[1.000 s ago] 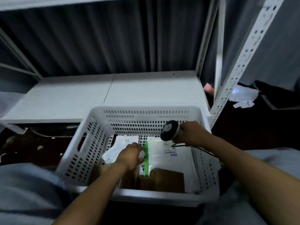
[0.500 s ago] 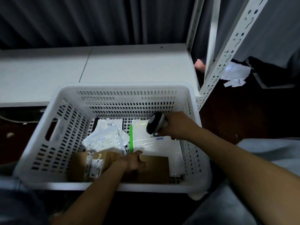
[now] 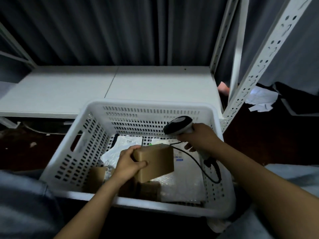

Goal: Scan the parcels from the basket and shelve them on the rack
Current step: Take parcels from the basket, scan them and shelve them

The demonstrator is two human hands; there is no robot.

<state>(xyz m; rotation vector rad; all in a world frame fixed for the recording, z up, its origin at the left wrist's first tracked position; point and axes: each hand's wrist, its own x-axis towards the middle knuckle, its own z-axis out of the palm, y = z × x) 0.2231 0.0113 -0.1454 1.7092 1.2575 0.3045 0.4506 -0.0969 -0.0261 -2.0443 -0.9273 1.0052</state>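
Grasps a plain brown cardboard box [image 3: 156, 163] by its left end with the left hand [image 3: 128, 163], thumb across the near face, fingers curled over the top. Holds it tilted above the other parcels, inside the white slotted basket [image 3: 150, 103].

Clenches the right hand [image 3: 198, 138] round the handle of a barcode scanner [image 3: 178, 125] over the basket's far right corner, with the black cable [image 3: 203, 168] looping down by the basket's right wall.

On the basket floor:
- At the far side, a white mailer [image 3: 129, 141] marked "6813".
- Toward the right wall, a flat white parcel [image 3: 179, 156] with a blue-marked label, too blurred to read.
- At the near side, a bubble-wrapped parcel [image 3: 181, 187] and a second carton [image 3: 98, 176], label illegible.

Just beyond the basket, the white rack shelf [image 3: 155, 83].
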